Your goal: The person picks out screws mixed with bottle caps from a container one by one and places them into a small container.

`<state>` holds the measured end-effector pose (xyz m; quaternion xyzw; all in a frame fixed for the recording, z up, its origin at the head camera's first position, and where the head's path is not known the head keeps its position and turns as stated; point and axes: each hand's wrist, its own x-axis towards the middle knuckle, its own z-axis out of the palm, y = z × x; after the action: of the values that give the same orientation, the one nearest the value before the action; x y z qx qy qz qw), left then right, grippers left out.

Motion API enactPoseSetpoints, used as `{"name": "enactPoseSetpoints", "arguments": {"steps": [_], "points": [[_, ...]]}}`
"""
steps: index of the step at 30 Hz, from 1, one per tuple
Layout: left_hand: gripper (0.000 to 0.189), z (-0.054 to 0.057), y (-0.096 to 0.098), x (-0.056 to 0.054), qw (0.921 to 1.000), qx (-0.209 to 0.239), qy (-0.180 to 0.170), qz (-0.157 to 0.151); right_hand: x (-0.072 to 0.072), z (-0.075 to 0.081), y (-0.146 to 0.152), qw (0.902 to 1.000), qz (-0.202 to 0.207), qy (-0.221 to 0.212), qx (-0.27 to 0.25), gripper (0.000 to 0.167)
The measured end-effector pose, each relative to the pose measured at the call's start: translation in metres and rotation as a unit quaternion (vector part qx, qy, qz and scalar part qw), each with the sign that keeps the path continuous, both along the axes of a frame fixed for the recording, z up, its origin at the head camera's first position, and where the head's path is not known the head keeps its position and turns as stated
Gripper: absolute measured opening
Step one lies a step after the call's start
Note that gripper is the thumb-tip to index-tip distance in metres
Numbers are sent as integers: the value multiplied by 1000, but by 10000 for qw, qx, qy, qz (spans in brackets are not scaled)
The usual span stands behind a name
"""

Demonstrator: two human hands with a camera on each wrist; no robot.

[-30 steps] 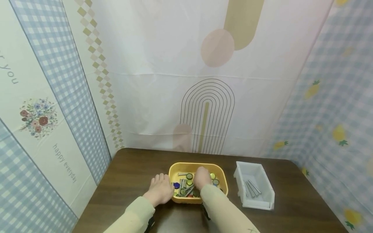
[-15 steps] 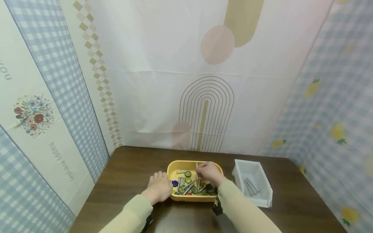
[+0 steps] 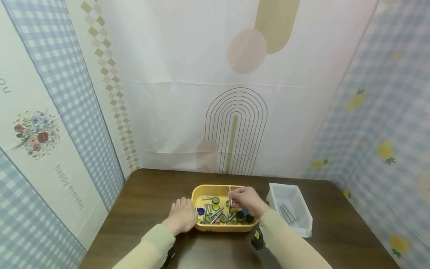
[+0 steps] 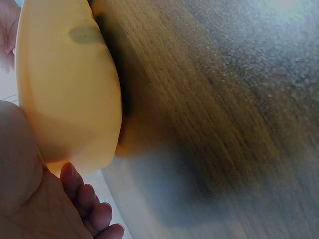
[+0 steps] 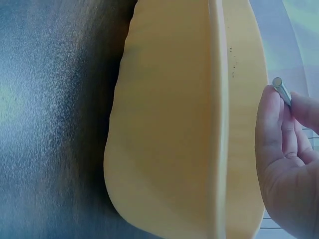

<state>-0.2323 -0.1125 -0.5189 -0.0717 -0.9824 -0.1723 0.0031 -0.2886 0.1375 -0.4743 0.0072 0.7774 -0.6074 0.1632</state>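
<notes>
My right hand (image 3: 248, 200) is over the yellow plastic basin (image 3: 223, 228), pinching a long silver bolt (image 3: 230, 195) between thumb and fingertips. The bolt stands nearly upright in the head view; the right wrist view shows its round end (image 5: 277, 81). In the basin lie several more bolts (image 3: 216, 216) mixed with round caps, among them a dark blue cap (image 3: 200, 211) and a green cap (image 3: 215, 200). My left hand (image 3: 183, 216) rests against the basin's left end, fingers extended; in the left wrist view its fingers (image 4: 101, 215) lie beside the basin wall.
To the right of the basin stands a white open-fronted bin (image 3: 300, 194) holding several bolts (image 3: 288, 213). Both containers sit on a dark wooden table (image 3: 154, 186). A printed cloth (image 3: 174, 123) hangs behind the table's far edge.
My right hand came up from among the basin's contents with a bolt between its fingers, then shifted slightly right. The left hand stays at the basin's left end.
</notes>
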Motion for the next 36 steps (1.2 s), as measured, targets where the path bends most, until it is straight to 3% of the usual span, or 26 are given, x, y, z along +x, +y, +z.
{"name": "enactPoseSetpoints", "arguments": {"steps": [12, 18, 26, 36], "points": [[29, 9, -1, 4, 9999, 28, -165, 6, 0, 10, 11, 9991, 26, 211, 375, 22], [29, 6, 0, 3, 9999, 36, -101, 10, -5, 19, 28, 9978, -197, 380, 502, 21], [28, 7, 1, 2, 9999, 82, -87, 7, -12, 30, 65, 9962, -484, 422, 582, 36], [30, 3, 1, 1, 10000, 18, -95, 18, -8, 36, 117, 9943, -541, 595, 699, 44]]}}
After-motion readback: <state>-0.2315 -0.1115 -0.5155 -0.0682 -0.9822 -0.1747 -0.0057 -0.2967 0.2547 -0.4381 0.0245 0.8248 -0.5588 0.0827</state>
